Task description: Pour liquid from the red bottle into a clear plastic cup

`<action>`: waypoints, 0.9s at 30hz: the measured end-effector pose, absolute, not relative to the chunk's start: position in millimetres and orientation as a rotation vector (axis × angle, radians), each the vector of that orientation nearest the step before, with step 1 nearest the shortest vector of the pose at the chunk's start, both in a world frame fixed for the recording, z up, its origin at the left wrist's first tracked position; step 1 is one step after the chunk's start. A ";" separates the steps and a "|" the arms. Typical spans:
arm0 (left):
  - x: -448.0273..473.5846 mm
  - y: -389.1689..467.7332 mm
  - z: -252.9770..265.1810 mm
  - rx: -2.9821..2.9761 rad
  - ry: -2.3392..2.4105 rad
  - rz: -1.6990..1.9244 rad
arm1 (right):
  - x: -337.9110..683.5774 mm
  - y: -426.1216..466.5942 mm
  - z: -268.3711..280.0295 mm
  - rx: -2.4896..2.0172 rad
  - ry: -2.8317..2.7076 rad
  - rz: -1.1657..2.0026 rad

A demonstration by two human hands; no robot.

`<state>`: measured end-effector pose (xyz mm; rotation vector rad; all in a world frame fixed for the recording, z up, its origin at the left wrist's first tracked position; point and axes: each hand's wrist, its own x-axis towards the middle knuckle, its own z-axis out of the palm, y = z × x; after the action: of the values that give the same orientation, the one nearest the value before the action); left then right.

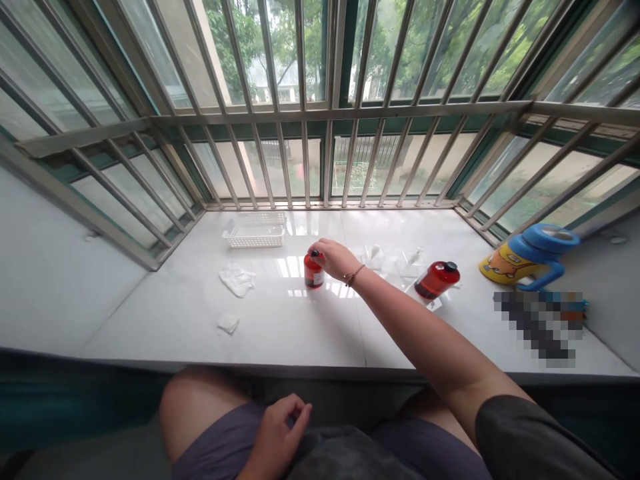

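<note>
My right hand (pixel 327 257), with a thin bracelet at the wrist, reaches across the white ledge. Its fingers close around the black cap at the top of a small red bottle (pixel 315 275), which stands upright with a pale label on its side. Down at my lap, my left hand (pixel 284 427) lies with its fingers loosely curled in, and no object shows in it. A second red bottle (pixel 434 281) with a black cap appears to the right, beyond my forearm. Crumpled white cloth or tissue (pixel 237 280) lies left of the gripped bottle, with a smaller folded white piece (pixel 229 324) nearer me.
A white perforated basket (pixel 255 241) sits at the back left. Clear plastic pieces (pixel 413 261) lie behind my forearm. On the right are a blue-and-yellow handled flask (pixel 530 257) and a pixelated dark object (pixel 537 323). Metal bars (pixel 327 160) line the window.
</note>
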<state>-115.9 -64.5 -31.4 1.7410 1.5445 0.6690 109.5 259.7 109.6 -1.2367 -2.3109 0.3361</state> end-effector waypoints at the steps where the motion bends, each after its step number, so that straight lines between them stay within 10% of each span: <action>1: -115.1 -63.4 -31.8 1.744 1.535 0.667 | 107.9 256.9 111.6 -1.220 -2.317 0.346; 27: -111.8 -63.3 -37.5 1.728 1.497 0.624 | 239.8 286.4 99.8 -1.954 -2.034 0.120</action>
<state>-111.8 -63.3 -37.5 1.7280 1.4965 0.6237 239.8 286.4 99.8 -1.9544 -2.0337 0.1195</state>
